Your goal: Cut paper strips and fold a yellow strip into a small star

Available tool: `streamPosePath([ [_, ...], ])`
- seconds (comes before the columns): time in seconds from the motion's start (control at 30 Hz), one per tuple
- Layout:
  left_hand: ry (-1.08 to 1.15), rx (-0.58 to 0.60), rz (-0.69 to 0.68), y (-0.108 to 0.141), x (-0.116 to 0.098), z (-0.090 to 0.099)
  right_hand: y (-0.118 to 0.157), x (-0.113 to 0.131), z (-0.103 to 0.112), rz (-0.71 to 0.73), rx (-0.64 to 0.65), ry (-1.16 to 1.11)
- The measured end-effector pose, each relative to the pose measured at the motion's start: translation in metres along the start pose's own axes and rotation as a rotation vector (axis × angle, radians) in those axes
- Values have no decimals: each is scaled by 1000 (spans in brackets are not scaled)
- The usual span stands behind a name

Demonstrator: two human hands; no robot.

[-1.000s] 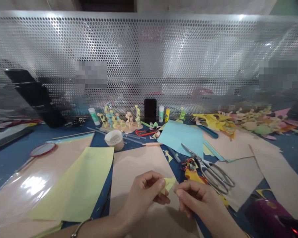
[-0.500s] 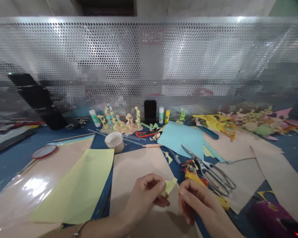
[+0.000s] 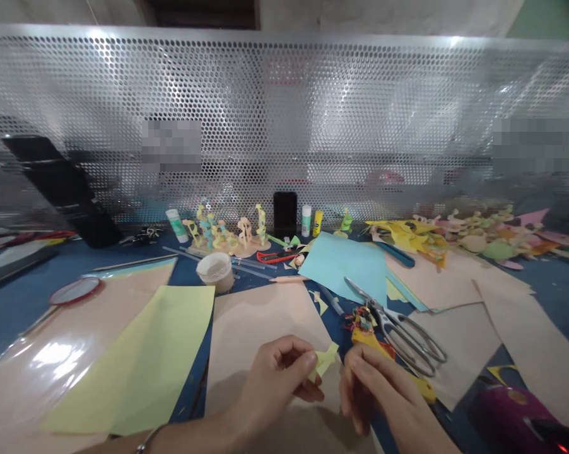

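Centrally, the left hand (image 3: 277, 378) pinches a small yellow scrap (image 3: 326, 359) between thumb and fingers, left of the scissors (image 3: 387, 316) and raised above a beige sheet (image 3: 260, 315). The right hand (image 3: 376, 384), nearer the scissors, is curled, thumb and fingertips drawn together just beside the scrap's free end; whether it grips anything cannot be told. Finger work on so small a piece is probably best done with the left pinch firm but light, close to the part being worked, so that the paper neither slips nor creases by accident. The right fingertips would do well to meet the free end squarely and press gently, since thin paper seems likely to tear under a sharp pull. Hard to make out are the scrap's full outline, partly covered by the left thumb, and any folds in it. A yellow tool (image 3: 366, 337), on the near side of the scissors, is partly hidden by the right hand; a purple object (image 3: 509, 403), right of the scissors, is cut off at the lower edge and cannot be identified.
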State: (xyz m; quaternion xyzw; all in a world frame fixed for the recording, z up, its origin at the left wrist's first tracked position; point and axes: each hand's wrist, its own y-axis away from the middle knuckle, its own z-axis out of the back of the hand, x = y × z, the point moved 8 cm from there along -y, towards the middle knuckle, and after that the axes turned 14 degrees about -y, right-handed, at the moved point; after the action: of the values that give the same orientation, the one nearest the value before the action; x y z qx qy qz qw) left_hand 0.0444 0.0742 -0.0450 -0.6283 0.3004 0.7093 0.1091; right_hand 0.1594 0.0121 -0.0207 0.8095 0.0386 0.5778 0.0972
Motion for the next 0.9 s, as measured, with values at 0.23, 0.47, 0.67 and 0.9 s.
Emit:
streamPosePath([
  [0.23, -4, 8, 10, -1, 3, 0, -6, -7, 3, -6, 1, -49],
  [0.47, -31, 9, -14, -2, 3, 0, -7, -11, 5, -5, 0, -14],
  [0.67, -56, 2, -24, -3, 2, 2, -10, -13, 5, 8, 15, 49],
  [0.9, -46, -2, -16, -4, 3, 2, -10, -11, 5, 35, 23, 118],
])
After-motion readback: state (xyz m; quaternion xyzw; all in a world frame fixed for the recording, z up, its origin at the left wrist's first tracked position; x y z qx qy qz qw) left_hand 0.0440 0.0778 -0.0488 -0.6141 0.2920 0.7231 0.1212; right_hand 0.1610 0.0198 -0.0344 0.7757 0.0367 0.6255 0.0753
